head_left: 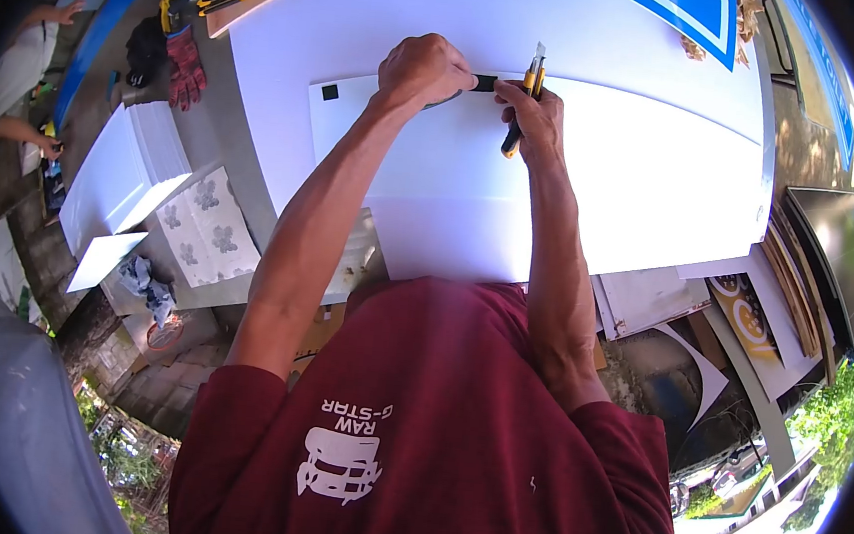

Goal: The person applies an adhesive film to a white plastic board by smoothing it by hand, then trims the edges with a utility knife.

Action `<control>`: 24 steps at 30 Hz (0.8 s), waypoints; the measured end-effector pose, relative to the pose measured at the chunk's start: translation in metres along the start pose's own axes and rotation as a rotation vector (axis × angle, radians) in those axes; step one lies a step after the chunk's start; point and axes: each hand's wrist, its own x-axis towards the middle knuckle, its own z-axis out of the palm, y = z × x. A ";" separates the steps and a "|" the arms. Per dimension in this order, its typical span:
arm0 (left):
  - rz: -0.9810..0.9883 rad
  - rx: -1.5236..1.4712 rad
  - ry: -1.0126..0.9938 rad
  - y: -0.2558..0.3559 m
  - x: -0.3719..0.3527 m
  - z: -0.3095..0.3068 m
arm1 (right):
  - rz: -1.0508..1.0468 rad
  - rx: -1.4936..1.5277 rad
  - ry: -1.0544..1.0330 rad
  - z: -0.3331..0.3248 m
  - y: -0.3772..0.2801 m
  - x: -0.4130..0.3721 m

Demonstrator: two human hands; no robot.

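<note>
My left hand is closed over the upper part of a white panel, gripping a piece of black tape. The tape stretches across to the fingertips of my right hand, and a dark curved edge shows under my left fingers. Tucked in my right hand is a yellow and black utility knife, its blade pointing up and away from me. Near the panel's upper left corner is a small black square.
Beneath the panel lies a larger white sheet. Blue signs edge the top right. Red gloves and tools sit at the left, where another person's hand shows. Boards are stacked at the right.
</note>
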 end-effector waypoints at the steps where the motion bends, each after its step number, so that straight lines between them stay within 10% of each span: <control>1: -0.008 0.001 -0.004 0.000 0.000 0.000 | 0.002 -0.009 -0.012 -0.002 0.000 0.000; 24: -0.051 0.341 0.014 0.018 0.019 0.014 | -0.090 -0.746 0.243 0.023 -0.008 0.008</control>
